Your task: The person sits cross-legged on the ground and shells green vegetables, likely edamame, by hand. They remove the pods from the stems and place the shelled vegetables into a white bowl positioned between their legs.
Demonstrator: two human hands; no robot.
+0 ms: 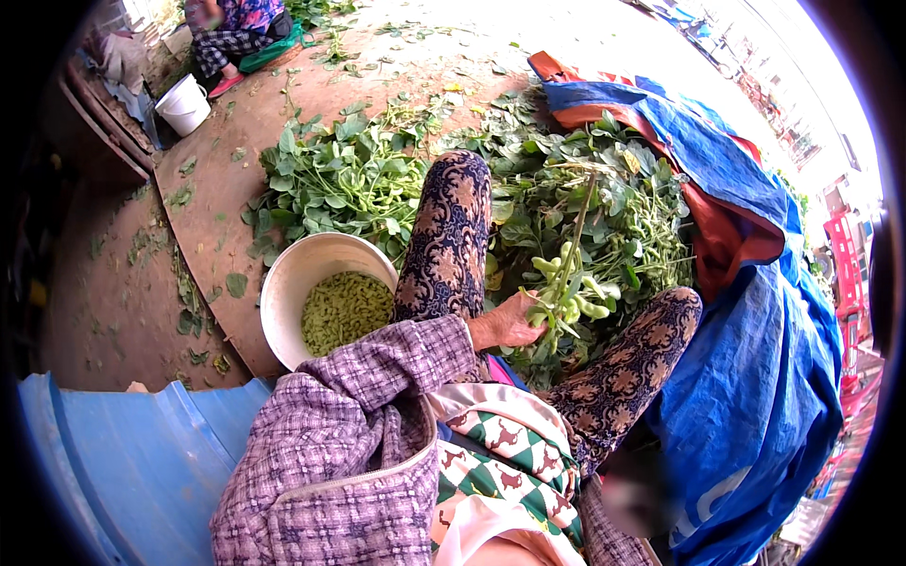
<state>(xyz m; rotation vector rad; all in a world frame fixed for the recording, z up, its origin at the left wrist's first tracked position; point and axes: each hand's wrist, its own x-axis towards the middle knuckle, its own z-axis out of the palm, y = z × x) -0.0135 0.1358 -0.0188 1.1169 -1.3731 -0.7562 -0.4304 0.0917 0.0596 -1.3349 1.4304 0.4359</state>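
Observation:
My left hand [508, 324], reaching between my knees from a purple checked sleeve, is closed on a soybean stalk [578, 241]. Plump green pods [576, 300] cluster around the lower part of the stalk, just right of my fingers. My right sleeve [612, 530] shows at the lower right; a blurred patch at its end hides my right hand. Left of my knee stands a white bucket [281, 300], tilted in view, with many shelled green beans [345, 311] inside.
Leafy soybean plants lie in a left heap [344, 179] and a right heap [604, 203]. A blue and orange tarp [755, 377] borders the right side. Blue corrugated sheet [142, 462] is at lower left. Another person [241, 38] sits far left near a white bucket [183, 107].

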